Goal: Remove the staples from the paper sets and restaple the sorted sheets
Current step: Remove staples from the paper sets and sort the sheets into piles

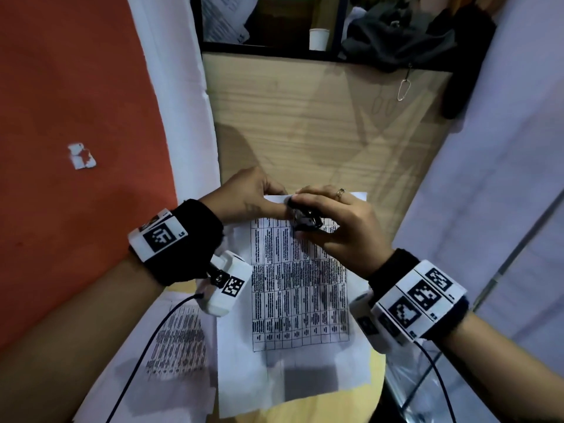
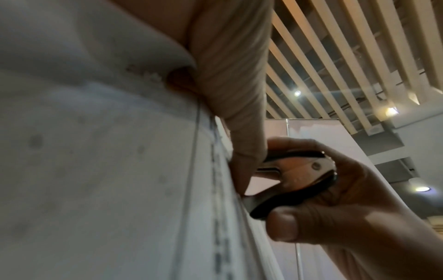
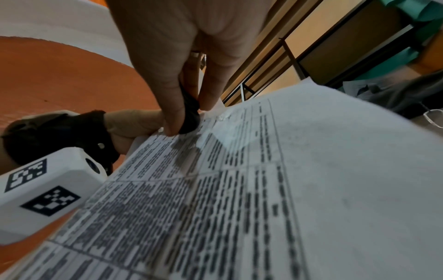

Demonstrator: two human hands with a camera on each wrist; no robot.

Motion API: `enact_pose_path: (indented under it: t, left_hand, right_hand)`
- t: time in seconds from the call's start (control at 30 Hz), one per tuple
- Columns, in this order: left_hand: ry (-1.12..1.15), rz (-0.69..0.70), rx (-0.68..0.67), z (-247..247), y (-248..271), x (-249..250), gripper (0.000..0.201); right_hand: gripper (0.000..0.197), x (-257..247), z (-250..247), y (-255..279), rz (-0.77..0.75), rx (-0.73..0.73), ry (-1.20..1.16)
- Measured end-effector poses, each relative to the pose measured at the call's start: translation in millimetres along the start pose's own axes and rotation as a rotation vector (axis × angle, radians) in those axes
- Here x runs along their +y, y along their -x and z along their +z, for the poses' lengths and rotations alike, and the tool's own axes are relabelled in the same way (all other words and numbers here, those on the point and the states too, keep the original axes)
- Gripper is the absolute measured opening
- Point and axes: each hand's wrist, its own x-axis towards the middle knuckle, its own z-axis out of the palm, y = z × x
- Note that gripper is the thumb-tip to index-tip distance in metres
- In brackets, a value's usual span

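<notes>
Left hand pinching, right hand curled tight — fingertips touching.

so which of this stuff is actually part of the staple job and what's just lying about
In the job:
- paper set with the printed table, pinched at its top corner by the left hand
- staple remover, gripped in the right hand
- second printed sheet

Lying about:
- paper cup
- dark bag
- torn paper scrap

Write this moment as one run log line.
phase: removing staple | left hand: holds paper set corner | right hand: grips staple remover at corner
</notes>
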Motion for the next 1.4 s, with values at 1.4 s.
enact_pose_path:
  t: [1.4]
  left_hand:
    - [0.204,-0.041,-0.124,2,10,21,0.028]
  right_hand:
    - [0.03,-10,-18,-7,-0.065,-0.042,0.086]
